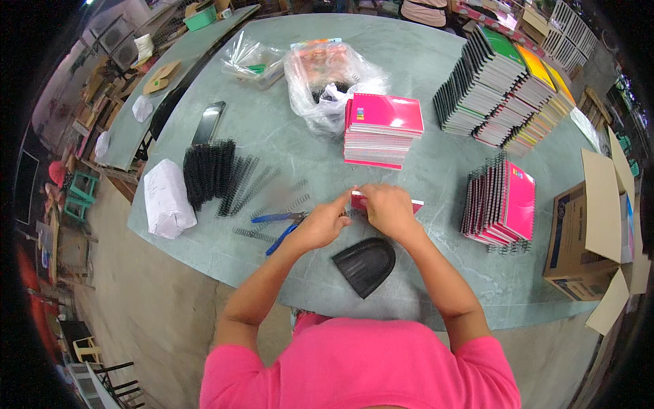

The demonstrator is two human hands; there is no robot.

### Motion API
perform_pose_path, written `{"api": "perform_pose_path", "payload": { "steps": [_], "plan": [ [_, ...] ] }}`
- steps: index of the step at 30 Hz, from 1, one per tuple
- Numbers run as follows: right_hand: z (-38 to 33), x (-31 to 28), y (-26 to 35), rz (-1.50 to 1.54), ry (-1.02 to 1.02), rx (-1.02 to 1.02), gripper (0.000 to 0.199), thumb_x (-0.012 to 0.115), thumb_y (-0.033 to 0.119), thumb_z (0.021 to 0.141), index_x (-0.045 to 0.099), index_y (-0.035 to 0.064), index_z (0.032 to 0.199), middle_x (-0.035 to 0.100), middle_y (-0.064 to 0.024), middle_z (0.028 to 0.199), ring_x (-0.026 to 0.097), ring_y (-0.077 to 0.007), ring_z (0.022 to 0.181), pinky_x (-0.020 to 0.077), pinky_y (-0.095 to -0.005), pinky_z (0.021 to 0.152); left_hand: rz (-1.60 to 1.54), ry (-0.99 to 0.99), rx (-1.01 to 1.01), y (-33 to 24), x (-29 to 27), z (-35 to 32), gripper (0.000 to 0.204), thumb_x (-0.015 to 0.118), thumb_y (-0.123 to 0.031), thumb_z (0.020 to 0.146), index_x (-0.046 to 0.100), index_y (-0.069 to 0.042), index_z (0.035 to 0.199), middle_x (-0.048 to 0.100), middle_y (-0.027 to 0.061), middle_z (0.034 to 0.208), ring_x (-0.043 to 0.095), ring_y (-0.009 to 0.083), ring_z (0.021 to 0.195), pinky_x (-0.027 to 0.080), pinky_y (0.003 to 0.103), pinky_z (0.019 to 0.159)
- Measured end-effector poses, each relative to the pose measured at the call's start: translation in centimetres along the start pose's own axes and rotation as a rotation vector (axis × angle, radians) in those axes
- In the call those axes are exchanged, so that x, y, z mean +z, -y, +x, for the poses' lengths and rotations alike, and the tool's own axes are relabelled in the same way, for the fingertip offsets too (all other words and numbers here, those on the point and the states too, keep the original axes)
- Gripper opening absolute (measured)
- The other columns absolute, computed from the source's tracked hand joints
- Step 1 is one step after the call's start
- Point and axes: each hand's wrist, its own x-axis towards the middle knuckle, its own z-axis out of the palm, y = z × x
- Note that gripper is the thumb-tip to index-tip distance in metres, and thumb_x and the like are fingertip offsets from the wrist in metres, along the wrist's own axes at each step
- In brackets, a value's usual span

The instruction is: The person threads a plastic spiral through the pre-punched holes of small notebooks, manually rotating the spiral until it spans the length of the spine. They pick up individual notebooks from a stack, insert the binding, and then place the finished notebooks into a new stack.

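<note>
A: Position of the work?
B: A pink-covered notebook point(417, 204) lies on the green table point(436, 279) before the person, under the right hand point(388, 208).

A: State of grip?
B: Right fingers bent over the notebook; whether they clasp it cannot be told. The left hand point(325, 223) has its index finger stretched to the notebook's near-left corner; whether finger and thumb pinch anything cannot be told either.

A: Surroundings and obstructions?
B: Blue-handled pliers point(272, 218) sit just beside the left hand, among loose wire coils point(253, 234). A black tapered block point(366, 267) lies between the forearms. A pink notebook stack point(385, 133) stands just beyond the hands, a plastic bag point(310, 88) behind it. To the right: coil-bound pink notebooks point(501, 204) and an open carton point(569, 235).

A: Hidden or unclear?
B: Most of the notebook's cover (the right hand blocks it). The pliers' tip is hard to make out near the left hand. The bag's contents are blurred by its film; a person point(424, 12) at the far edge is cut off.
</note>
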Motion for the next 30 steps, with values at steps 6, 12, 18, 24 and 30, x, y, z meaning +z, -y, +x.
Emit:
{"api": "perform_pose_path", "payload": {
  "steps": [6, 12, 18, 24, 30],
  "plan": [
    [0.4, 0.4, 1.1, -0.071, -0.194, 0.009, 0.020, 0.064, 0.028, 0.074, 0.058, 0.0094, 0.074, 0.063, -0.0075, 0.071, 0.060, -0.0255, 0.064, 0.0445, -0.0390, 0.058, -0.383, -0.317, 0.123, 1.9, -0.5, 1.0, 0.033, 0.062, -0.013, 0.084, 0.057, -0.005, 0.116, 0.064, 0.0124, 0.085, 0.061, 0.0179, 0.076, 0.047, 0.029, 0.069],
    [0.7, 0.8, 0.8, -0.082, -0.216, 0.042, 0.022, 0.065, 0.030, 0.073, 0.058, 0.0098, 0.069, 0.062, -0.0061, 0.067, 0.060, -0.0242, 0.065, 0.0438, -0.0382, 0.060, -0.129, -0.415, 0.288, 1.1, -2.0, 1.2, 0.022, 0.065, -0.015, 0.082, 0.064, -0.004, 0.101, 0.062, 0.0111, 0.084, 0.057, 0.0165, 0.066, 0.045, 0.026, 0.062],
    [0.8, 0.7, 0.8, -0.071, -0.226, 0.044, 0.018, 0.066, 0.026, 0.069, 0.059, 0.0102, 0.069, 0.062, -0.0065, 0.065, 0.060, -0.0244, 0.063, 0.0437, -0.0393, 0.057, 0.084, -0.396, 0.270, 0.5, -0.5, 0.6, 0.020, 0.065, -0.020, 0.082, 0.065, -0.005, 0.095, 0.063, 0.0110, 0.084, 0.058, 0.0219, 0.064, 0.046, 0.031, 0.058],
    [0.7, 0.9, 0.6, -0.054, -0.217, 0.043, 0.016, 0.065, 0.026, 0.071, 0.060, 0.0106, 0.070, 0.062, -0.0064, 0.067, 0.061, -0.0246, 0.065, 0.0439, -0.0397, 0.059, 0.170, -0.381, 0.285, 0.3, -0.2, 0.8, 0.024, 0.060, -0.028, 0.085, 0.063, -0.004, 0.085, 0.064, 0.0116, 0.077, 0.061, 0.0252, 0.065, 0.046, 0.034, 0.056],
    [0.3, 0.1, 0.5, -0.016, -0.199, 0.044, 0.012, 0.065, 0.023, 0.073, 0.063, 0.0114, 0.076, 0.063, -0.0057, 0.070, 0.061, -0.0246, 0.067, 0.0439, -0.0393, 0.061, -0.225, -0.036, -0.064, 1.3, -1.3, 2.4, 0.036, 0.049, -0.036, 0.092, 0.061, -0.004, 0.080, 0.058, 0.0059, 0.062, 0.055, 0.0195, 0.053, 0.044, 0.032, 0.052]
  ]
}}
